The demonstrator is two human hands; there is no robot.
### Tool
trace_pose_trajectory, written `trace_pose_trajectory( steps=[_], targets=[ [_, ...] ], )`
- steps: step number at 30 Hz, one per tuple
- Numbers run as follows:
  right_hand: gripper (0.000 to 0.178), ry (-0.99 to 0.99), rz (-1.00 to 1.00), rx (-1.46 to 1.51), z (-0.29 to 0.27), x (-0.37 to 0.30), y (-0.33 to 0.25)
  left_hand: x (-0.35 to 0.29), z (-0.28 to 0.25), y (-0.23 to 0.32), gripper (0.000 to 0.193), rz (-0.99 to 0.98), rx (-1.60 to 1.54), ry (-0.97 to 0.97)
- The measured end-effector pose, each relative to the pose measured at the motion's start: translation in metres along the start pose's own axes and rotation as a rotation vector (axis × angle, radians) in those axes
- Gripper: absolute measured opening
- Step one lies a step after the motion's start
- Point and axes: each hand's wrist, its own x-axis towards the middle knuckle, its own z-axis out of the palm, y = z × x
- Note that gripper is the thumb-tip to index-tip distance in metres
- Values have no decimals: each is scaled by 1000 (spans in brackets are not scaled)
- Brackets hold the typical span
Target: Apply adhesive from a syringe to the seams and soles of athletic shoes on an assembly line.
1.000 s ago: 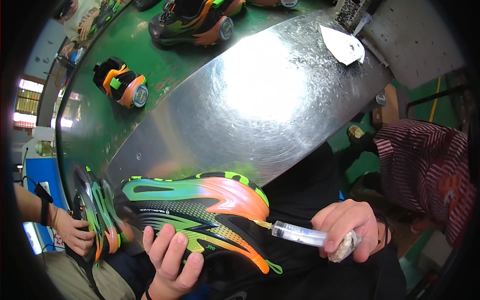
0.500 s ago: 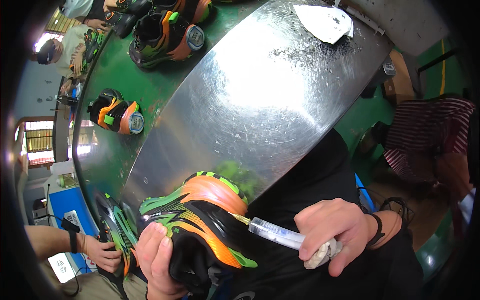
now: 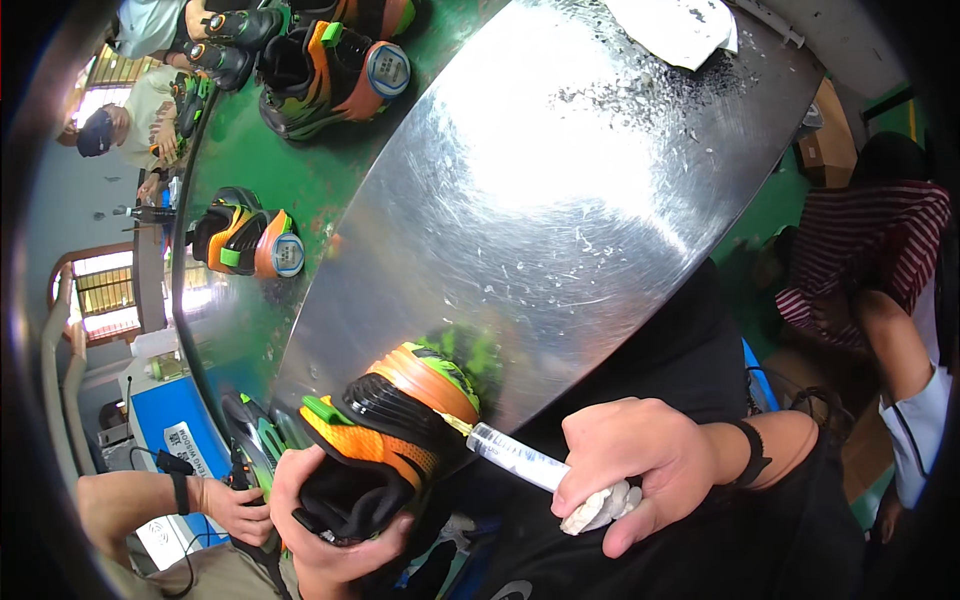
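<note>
My left hand (image 3: 335, 565) grips a black, orange and green sports shoe (image 3: 385, 440) around its collar, with its dark opening facing up toward me. The shoe is tilted at the near edge of the metal sheet. Between the fingers and thumb of my right hand (image 3: 645, 450) is a clear syringe (image 3: 515, 455) with a yellowish needle tip. That tip meets the shoe's side near the salmon sole; whether it touches is too small to tell. A crusty whitish lump (image 3: 600, 507) sits at the syringe's rear end, against my fingers.
A shiny metal sheet (image 3: 450, 240) lies on the green table (image 3: 310, 180). On it are white paper (image 3: 680, 30) and dark crumbs. More shoes (image 3: 245, 235) stand to the left. A co-worker's hand (image 3: 235, 510) holds another shoe at lower left; a person in stripes (image 3: 870, 240) is at right.
The shoe has turned in my left hand, so its opening shows more, and the thumb now wraps the other side. My right hand and the syringe have shifted slightly left. The whole view has shifted.
</note>
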Motion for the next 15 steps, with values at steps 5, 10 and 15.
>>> trace_pose_trajectory(
  steps=[5, 10, 15],
  targets=[
    [39, 23, -66, -50, 4, 6, 4, 2, 0, -2, 93, -54, -131, 47],
    [36, -17, -76, -94, 4, 8, 2, 5, -1, -4, 93, -77, -177, 48],
    [36, -35, -70, -159, 8, 7, -1, 5, -2, -7, 94, -61, -154, 42]
  ],
)
